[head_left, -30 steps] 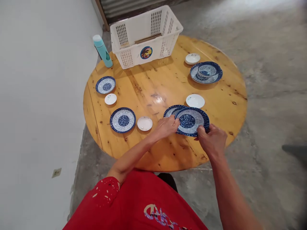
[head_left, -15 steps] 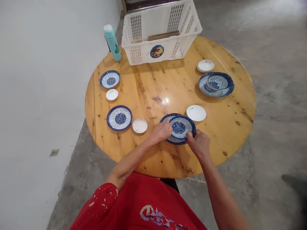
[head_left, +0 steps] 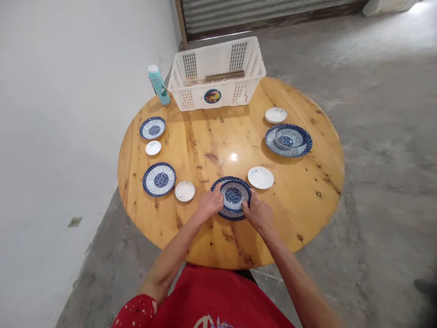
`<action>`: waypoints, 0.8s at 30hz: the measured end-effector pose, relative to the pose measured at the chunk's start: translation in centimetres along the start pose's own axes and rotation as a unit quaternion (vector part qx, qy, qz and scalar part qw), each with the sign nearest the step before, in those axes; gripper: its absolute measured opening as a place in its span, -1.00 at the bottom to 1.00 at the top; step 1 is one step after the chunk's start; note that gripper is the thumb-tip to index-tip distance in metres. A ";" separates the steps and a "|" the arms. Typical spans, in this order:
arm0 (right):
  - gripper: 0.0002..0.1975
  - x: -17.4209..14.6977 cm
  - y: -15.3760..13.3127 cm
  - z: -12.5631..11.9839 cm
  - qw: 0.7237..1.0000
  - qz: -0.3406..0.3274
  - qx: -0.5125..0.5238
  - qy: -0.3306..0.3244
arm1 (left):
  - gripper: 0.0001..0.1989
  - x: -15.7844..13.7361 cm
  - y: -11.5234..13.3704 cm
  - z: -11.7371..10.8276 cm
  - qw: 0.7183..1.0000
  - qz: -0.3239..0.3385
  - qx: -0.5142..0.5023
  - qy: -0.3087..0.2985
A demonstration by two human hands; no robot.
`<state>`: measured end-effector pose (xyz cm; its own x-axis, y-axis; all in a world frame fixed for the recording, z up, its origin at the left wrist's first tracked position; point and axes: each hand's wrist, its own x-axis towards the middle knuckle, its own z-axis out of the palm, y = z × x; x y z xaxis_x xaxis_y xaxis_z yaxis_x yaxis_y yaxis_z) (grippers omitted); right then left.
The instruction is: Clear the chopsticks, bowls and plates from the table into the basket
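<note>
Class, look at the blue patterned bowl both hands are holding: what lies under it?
A larger blue-rimmed plate lies under the bowl; only its rim shows. Its centre is covered, and the left hand and right hand hide its near edge.

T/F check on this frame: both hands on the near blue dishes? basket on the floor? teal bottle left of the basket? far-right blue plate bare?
1. Both the left hand and right hand touch the stacked blue dishes: true.
2. The white basket sits on the floor: false, it stands on the round table.
3. The teal bottle stands left of the basket: true.
4. The far-right blue plate is bare: false, a blue bowl sits on it.
</note>
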<state>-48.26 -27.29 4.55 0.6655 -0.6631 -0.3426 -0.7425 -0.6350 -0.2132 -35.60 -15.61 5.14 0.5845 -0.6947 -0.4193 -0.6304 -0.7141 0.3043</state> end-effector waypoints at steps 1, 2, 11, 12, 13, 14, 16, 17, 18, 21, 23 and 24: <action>-0.45 0.0 0.1 -0.1 1.000 -0.002 -0.005 -0.008 | -0.46 -0.1 0.1 -0.1 1.000 0.000 0.004 -0.003; -0.46 0.1 0.2 -0.2 1.000 -0.004 -0.008 -0.016 | -0.47 -0.1 0.1 -0.2 1.000 0.001 0.008 -0.006; -0.53 0.4 0.9 0.1 0.999 -0.005 -0.015 -0.041 | -0.59 -0.2 1.0 -0.6 0.997 0.014 0.063 -0.033; -0.54 0.4 0.9 0.0 0.999 -0.006 -0.017 -0.048 | -0.59 -0.1 1.1 -0.7 0.997 0.013 0.064 -0.038; -0.56 0.4 0.9 -0.2 0.998 -0.008 -0.020 -0.055 | -0.60 0.0 1.1 -0.7 0.997 0.011 0.064 -0.042; -0.57 0.4 0.8 -0.4 0.998 -0.009 -0.025 -0.059 | -0.60 0.1 1.1 -0.7 0.997 0.009 0.062 -0.044; -0.59 0.4 0.6 -0.7 0.997 -0.007 -0.033 -0.066 | -0.62 0.2 1.1 -0.8 0.998 0.007 0.054 -0.042; -0.59 0.4 0.6 -0.8 0.997 -0.004 -0.035 -0.069 | -0.62 0.2 1.0 -0.8 0.998 0.007 0.046 -0.038; -0.59 0.4 0.5 -0.9 0.997 -0.001 -0.034 -0.073 | -0.62 0.1 0.9 -0.8 0.999 0.004 0.035 -0.033; -0.57 0.3 0.3 -0.7 0.996 0.010 -0.020 -0.088 | -0.60 0.0 0.5 -0.6 0.999 -0.009 -0.019 -0.033; -0.57 0.4 0.3 -0.4 0.996 0.011 -0.001 -0.091 | -0.58 0.0 0.2 -0.3 0.998 -0.018 -0.050 -0.040; -0.58 0.5 0.5 -0.1 0.996 0.011 0.010 -0.089 | -0.58 0.1 0.0 -0.1 0.997 -0.022 -0.063 -0.039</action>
<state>-48.27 -27.94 4.39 0.6258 -0.5958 -0.5034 -0.7599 -0.6112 -0.2213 -35.51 -15.71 5.20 0.5654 -0.6573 -0.4983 -0.5336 -0.7522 0.3866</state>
